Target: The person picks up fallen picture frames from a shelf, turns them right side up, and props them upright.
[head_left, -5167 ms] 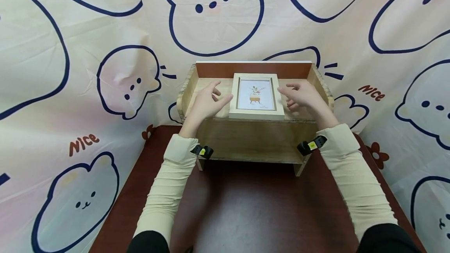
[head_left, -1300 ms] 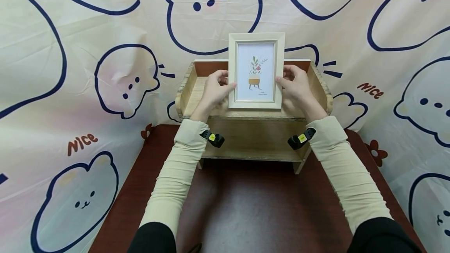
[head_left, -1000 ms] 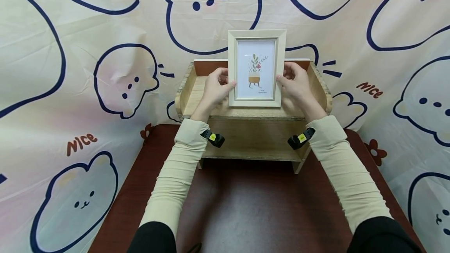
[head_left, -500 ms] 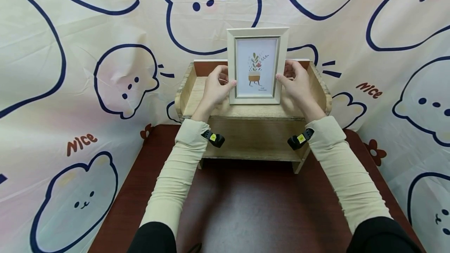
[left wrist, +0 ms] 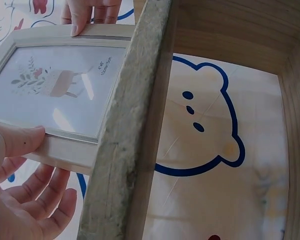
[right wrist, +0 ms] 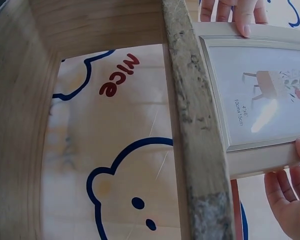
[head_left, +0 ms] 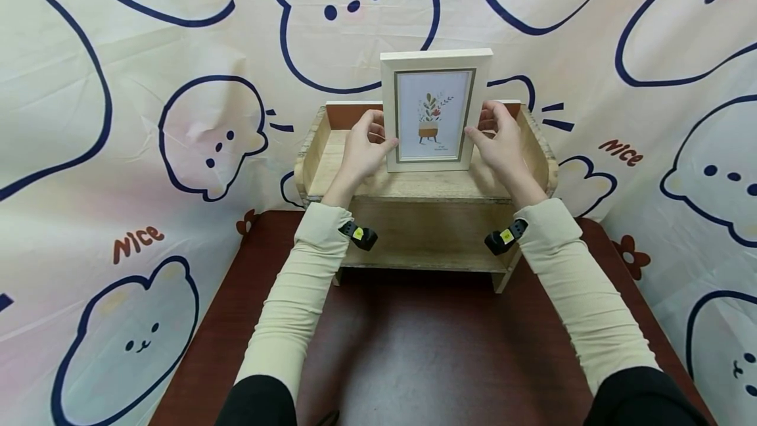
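A cream picture frame point(head_left: 434, 166) with a potted-plant print stands nearly upright over the top shelf of a small wooden rack point(head_left: 426, 235). Its lower edge overlaps the shelf board in the head view. My left hand point(head_left: 362, 146) grips the left side rail low down, thumb on the front face. On the opposite rail my right hand point(head_left: 499, 140) pinches in the same way, fingers curled behind the edge. Both wrist views show the frame point(left wrist: 65, 150) beyond the front edge of the shelf board, my left thumb point(left wrist: 25, 140) pressing its rim. The frame's back is hidden.
Raised side panels point(head_left: 312, 150) and a reddish-brown back panel point(head_left: 355, 110) bound the upper shelf. The rack stands on a dark red-brown table point(head_left: 414, 347). Behind it hangs a pale cloth point(head_left: 213, 51) with cartoon bears.
The frame earlier lay tilted back on the shelf, hands apart beside it. Both hands then gripped it and raised it upright; lately its top has tipped toward me and its lower edge shifted back.
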{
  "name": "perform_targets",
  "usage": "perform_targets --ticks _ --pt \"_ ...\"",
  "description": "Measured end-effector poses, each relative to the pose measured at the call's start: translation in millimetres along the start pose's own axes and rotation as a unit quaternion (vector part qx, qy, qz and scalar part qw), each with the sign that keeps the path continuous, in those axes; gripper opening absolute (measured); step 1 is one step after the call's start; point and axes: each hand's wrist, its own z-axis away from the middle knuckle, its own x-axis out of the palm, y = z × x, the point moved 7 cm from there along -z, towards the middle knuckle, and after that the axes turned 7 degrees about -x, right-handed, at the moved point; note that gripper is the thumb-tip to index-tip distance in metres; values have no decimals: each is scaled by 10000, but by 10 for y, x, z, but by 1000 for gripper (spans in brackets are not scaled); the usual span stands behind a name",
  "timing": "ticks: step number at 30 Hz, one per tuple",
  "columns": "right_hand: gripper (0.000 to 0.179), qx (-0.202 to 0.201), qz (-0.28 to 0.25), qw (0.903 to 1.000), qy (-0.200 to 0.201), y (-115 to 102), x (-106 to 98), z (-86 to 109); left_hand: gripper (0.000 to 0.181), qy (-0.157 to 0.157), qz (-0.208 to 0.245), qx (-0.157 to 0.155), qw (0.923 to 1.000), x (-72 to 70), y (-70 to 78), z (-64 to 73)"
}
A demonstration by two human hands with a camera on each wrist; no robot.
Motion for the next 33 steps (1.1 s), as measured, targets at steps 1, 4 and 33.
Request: perform_targets --ticks 1,4,33 --pt "43 -6 -3 10000 2 3 -2 3 39 -2 -3 16 10000 1 1 1" --pt "42 -67 -22 10000 23 6 -4 6 38 -14 -16 13 10000 3 -2 6" --pt "32 -794 -578 9904 978 -613 -262 -287 36 605 254 858 9942 -149 392 2"
